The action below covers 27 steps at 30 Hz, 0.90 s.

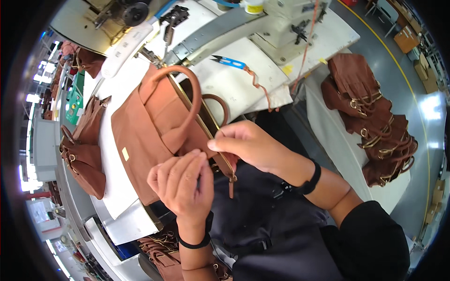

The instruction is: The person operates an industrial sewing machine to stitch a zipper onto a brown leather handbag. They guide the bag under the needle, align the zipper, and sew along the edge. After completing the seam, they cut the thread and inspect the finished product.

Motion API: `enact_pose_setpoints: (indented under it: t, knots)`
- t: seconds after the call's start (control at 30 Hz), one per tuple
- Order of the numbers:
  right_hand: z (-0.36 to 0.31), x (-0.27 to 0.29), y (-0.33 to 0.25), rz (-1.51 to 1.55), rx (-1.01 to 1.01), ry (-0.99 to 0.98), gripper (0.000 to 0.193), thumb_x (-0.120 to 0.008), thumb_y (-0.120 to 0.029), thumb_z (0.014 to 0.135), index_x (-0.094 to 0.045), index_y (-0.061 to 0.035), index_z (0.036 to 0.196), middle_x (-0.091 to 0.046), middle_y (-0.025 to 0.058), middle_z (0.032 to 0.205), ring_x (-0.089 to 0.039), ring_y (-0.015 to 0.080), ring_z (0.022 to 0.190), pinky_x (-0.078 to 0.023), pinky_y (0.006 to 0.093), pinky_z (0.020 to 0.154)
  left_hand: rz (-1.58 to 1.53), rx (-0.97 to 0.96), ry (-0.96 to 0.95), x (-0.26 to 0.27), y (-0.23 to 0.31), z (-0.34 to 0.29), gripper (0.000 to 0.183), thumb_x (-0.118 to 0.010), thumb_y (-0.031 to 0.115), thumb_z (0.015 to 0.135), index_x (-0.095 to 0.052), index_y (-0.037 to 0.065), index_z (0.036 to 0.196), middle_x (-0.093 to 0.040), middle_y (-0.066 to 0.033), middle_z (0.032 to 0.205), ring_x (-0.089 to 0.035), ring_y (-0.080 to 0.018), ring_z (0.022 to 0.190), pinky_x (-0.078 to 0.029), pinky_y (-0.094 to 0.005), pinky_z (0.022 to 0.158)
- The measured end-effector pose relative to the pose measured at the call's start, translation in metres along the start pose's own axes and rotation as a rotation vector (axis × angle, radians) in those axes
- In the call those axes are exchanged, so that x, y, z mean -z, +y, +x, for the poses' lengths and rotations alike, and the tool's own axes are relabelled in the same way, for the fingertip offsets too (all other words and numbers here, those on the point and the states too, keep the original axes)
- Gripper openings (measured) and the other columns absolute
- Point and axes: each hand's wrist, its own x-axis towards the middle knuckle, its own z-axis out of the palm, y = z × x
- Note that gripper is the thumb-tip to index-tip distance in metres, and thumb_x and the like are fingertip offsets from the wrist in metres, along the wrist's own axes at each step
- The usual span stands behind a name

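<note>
Logged from my remote post, landmark sewing machine (pixel 274 44).

Item: tan-brown bag (pixel 147 124), smooth, leather-like, boxy; rounded tubular handles, gold-toned zip (pixel 199 119). Lies on the near side of the machine, zipped mouth turned rightward, presumably to put that edge within reach.

Item: right hand (pixel 246 143), thumb and forefinger drawn close at the zipped edge; whether they pinch anything I cannot tell.

Item: left hand (pixel 183 182), fingers loosely curled, tips at the bag's near panel, perhaps steadying it; grip unclear to me.

Item: blue snips (pixel 228 62), slim-bladed, tied to twisted orange cord (pixel 257 84); just nearside of the machine, seemingly tethered for handiness.

Item: heaped darker brown bags (pixel 349 79), soft, slumped; right of the machine.
</note>
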Motion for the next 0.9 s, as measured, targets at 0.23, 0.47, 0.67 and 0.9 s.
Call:
enact_pose_setpoints:
  t: [0.23, 0.47, 0.67, 0.9]
  knots:
    - [0.0, -0.008, 0.01, -0.082, 0.165, 0.0, 0.03, -0.067, -0.024, 0.106, -0.067, -0.0009, 0.087, -0.063, 0.0009, 0.068, -0.054, 0.0042, 0.056, -0.041, 0.0235, 0.049, -0.004, 0.01, -0.008, -0.003, 0.0, -0.003, 0.021, -0.084, 0.005, 0.077, -0.077, 0.013, 0.094, -0.078, 0.0033, 0.1, -0.069, -0.0162, 0.087, -0.044, -0.0356, 0.088]
    - [-0.002, -0.004, 0.015, -0.019, 0.231, -0.036, 0.033, -0.066, -0.027, 0.107, -0.064, -0.0022, 0.084, -0.061, 0.0001, 0.066, -0.051, 0.0038, 0.053, -0.038, 0.0239, 0.046, -0.066, -0.083, -0.092, 0.004, 0.001, 0.004, 0.024, -0.084, 0.0, 0.076, -0.078, 0.007, 0.098, -0.078, -0.0054, 0.102, -0.07, -0.0232, 0.089, -0.047, -0.0363, 0.086]
    - [0.004, -0.009, 0.032, 0.06, 0.205, -0.073, 0.037, -0.064, -0.029, 0.107, -0.06, -0.004, 0.08, -0.057, -0.0016, 0.065, -0.05, 0.0038, 0.052, -0.044, 0.0241, 0.04, 0.043, -0.212, -0.317, 0.033, 0.005, 0.048, 0.035, -0.076, 0.006, 0.082, -0.075, 0.005, 0.117, -0.072, -0.0065, 0.121, -0.066, -0.0295, 0.114, -0.046, -0.0459, 0.104]
    - [0.005, -0.01, 0.028, -0.035, 0.433, -0.031, 0.033, -0.063, -0.022, 0.108, -0.059, -0.0044, 0.081, -0.055, -0.0029, 0.069, -0.049, 0.0023, 0.058, -0.041, 0.0226, 0.047, 0.409, -0.409, -0.522, 0.035, 0.005, 0.105, 0.053, -0.075, 0.021, 0.083, -0.065, 0.003, 0.132, -0.057, -0.0061, 0.147, -0.043, -0.0312, 0.146, -0.027, -0.0591, 0.124]
